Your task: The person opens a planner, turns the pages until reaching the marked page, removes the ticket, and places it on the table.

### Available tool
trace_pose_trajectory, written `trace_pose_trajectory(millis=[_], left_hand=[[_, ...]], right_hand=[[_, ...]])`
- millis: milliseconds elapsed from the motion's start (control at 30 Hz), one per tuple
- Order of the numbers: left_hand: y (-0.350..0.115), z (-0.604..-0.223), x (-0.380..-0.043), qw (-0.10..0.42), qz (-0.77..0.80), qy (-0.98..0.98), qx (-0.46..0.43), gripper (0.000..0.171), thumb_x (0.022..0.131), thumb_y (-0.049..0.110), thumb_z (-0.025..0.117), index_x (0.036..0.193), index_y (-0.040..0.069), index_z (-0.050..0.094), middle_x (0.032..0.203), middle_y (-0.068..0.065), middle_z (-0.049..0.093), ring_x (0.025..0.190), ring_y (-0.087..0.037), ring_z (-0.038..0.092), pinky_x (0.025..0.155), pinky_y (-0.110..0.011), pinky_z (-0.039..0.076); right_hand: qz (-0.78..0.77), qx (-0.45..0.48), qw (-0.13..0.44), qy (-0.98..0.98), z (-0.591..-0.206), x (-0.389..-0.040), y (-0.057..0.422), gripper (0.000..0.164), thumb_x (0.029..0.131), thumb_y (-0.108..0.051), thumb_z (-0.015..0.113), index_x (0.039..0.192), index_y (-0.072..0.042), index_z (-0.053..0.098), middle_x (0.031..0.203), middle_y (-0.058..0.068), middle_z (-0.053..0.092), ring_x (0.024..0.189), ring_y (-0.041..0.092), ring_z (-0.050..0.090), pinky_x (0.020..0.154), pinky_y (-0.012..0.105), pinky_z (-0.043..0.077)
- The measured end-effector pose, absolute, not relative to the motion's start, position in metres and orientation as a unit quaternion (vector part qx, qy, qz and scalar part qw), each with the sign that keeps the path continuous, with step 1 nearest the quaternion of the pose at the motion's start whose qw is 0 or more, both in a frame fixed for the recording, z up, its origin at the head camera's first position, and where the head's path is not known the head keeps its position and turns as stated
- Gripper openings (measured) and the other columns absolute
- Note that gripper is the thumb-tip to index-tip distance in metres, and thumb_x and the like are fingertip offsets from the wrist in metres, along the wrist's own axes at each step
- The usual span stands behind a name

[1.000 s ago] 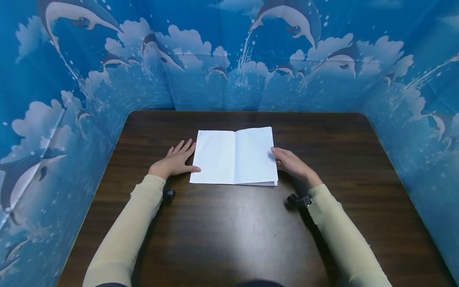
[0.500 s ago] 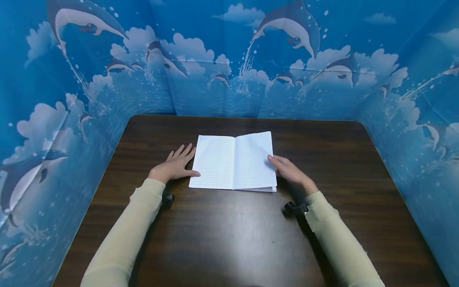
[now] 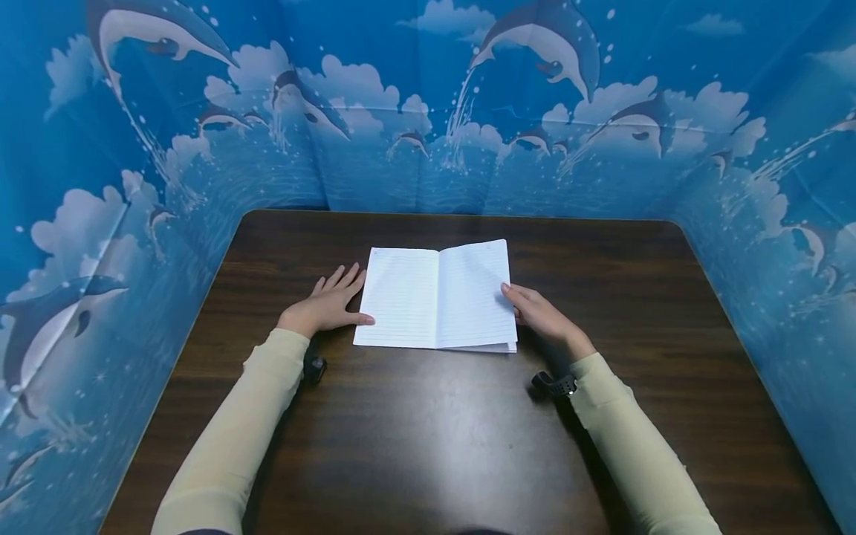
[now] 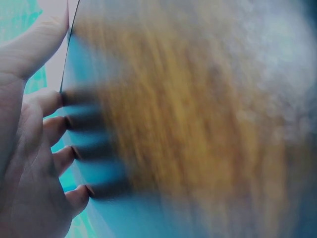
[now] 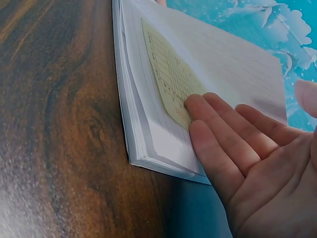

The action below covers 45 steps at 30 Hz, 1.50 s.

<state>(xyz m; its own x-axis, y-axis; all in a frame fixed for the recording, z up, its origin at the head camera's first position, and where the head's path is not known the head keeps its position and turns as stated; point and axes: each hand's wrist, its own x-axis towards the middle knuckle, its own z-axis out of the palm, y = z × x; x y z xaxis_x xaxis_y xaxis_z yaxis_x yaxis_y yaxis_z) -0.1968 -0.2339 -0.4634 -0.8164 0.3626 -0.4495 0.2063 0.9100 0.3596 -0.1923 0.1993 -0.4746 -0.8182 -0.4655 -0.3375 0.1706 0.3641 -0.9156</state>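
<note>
A notebook (image 3: pixel 408 297) lies open on the table (image 3: pixel 428 431), its pages white and ruled, the right side raised over a pale yellow slip (image 5: pixel 168 74). The right hand (image 3: pixel 545 316) reaches beneath with nearly straight fingers, tips at the slip; whether its thumb presses the page, I cannot tell. The left hand (image 3: pixel 328 305) spreads wide, thumb on the left page's edge.
</note>
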Motion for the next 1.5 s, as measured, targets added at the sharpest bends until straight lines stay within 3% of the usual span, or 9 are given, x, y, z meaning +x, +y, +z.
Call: trace_pose_trajectory(millis=[100, 233, 333, 500, 600, 767, 1067, 1333, 1500], left_hand=[[-0.234, -0.463, -0.197, 0.262, 0.153, 0.941, 0.152, 0.112, 0.093, 0.069, 0.064, 0.169, 0.013, 0.002, 0.177, -0.013, -0.009, 0.163, -0.042, -0.010, 0.127, -0.069, -0.002], [-0.234, -0.463, -0.196, 0.263, 0.153, 0.940, 0.152, 0.112, 0.093, 0.068, 0.064, 0.169, 0.013, 0.002, 0.177, -0.014, -0.009, 0.163, -0.042, -0.010, 0.127, -0.069, -0.002], [-0.234, -0.463, -0.196, 0.265, 0.151, 0.940, 0.151, 0.112, 0.094, 0.068, 0.063, 0.169, 0.013, 0.002, 0.177, -0.014, -0.009, 0.163, -0.042, -0.010, 0.127, -0.069, -0.002], [-0.235, -0.463, -0.197, 0.266, 0.151, 0.940, 0.153, 0.112, 0.094, 0.069, 0.062, 0.169, 0.012, 0.002, 0.176, -0.016, -0.009, 0.162, -0.043, -0.010, 0.127, -0.070, -0.002], [-0.235, -0.463, -0.197, 0.267, 0.151, 0.939, 0.154, 0.112, 0.094, 0.069, 0.062, 0.169, 0.012, 0.001, 0.176, -0.016, -0.009, 0.162, -0.043, -0.011, 0.127, -0.070, -0.002], [-0.235, -0.464, -0.196, 0.268, 0.145, 0.940, 0.152, 0.111, 0.094, 0.069, 0.062, 0.169, 0.013, 0.000, 0.177, -0.014, -0.010, 0.163, -0.041, -0.011, 0.128, -0.068, -0.001], [-0.234, -0.464, -0.194, 0.265, 0.154, 0.939, 0.156, 0.110, 0.095, 0.066, 0.063, 0.169, 0.012, 0.001, 0.176, -0.014, -0.010, 0.163, -0.042, -0.011, 0.127, -0.069, -0.003], [-0.237, -0.466, -0.198, 0.272, 0.154, 0.937, 0.157, 0.109, 0.096, 0.068, 0.061, 0.169, 0.014, 0.000, 0.177, -0.013, -0.011, 0.163, -0.041, -0.013, 0.128, -0.068, -0.003], [-0.248, -0.462, -0.204, 0.280, 0.190, 0.927, 0.163, 0.093, 0.104, 0.061, 0.050, 0.169, 0.014, 0.004, 0.177, -0.013, -0.007, 0.163, -0.039, -0.011, 0.128, -0.067, -0.002]], right_hand=[[-0.561, -0.089, 0.288, 0.771, -0.475, -0.193, 0.199, 0.067, 0.113, -0.049, 0.034, 0.154, 0.004, 0.038, 0.095, 0.008, 0.053, 0.086, 0.013, 0.055, 0.078, 0.025, 0.047], [-0.571, -0.083, 0.303, 0.759, -0.474, -0.192, 0.198, 0.076, 0.113, -0.052, 0.030, 0.163, 0.004, 0.023, 0.120, 0.016, 0.056, 0.102, 0.015, 0.058, 0.088, 0.023, 0.052], [-0.591, -0.084, 0.318, 0.737, -0.471, -0.190, 0.196, 0.080, 0.112, -0.056, 0.027, 0.166, 0.001, 0.011, 0.143, 0.024, 0.047, 0.123, 0.024, 0.054, 0.108, 0.036, 0.051], [-0.628, -0.100, 0.324, 0.701, -0.467, -0.186, 0.188, 0.082, 0.111, -0.059, 0.021, 0.168, -0.006, -0.003, 0.167, 0.025, 0.023, 0.150, 0.041, 0.035, 0.126, 0.061, 0.026], [-0.634, -0.112, 0.316, 0.697, -0.462, -0.183, 0.180, 0.079, 0.110, -0.059, 0.020, 0.168, -0.008, 0.000, 0.164, 0.026, 0.028, 0.147, 0.040, 0.039, 0.125, 0.061, 0.029], [-0.642, -0.138, 0.308, 0.689, -0.456, -0.181, 0.164, 0.076, 0.110, -0.059, 0.014, 0.165, -0.006, 0.013, 0.155, 0.027, 0.040, 0.136, 0.029, 0.050, 0.117, 0.045, 0.045], [-0.675, -0.169, 0.309, 0.648, -0.454, -0.184, 0.135, 0.076, 0.111, -0.056, 0.009, 0.168, -0.007, 0.006, 0.172, 0.022, 0.022, 0.159, 0.042, 0.026, 0.129, 0.059, 0.023], [-0.654, -0.183, 0.296, 0.671, -0.456, -0.184, 0.117, 0.066, 0.115, -0.045, 0.015, 0.167, -0.003, 0.013, 0.172, 0.018, 0.027, 0.157, 0.039, 0.033, 0.128, 0.054, 0.026], [-0.574, -0.216, 0.260, 0.746, -0.460, -0.180, 0.105, 0.061, 0.116, -0.039, 0.021, 0.167, -0.005, 0.019, 0.172, 0.015, 0.028, 0.158, 0.034, 0.032, 0.129, 0.052, 0.028]])
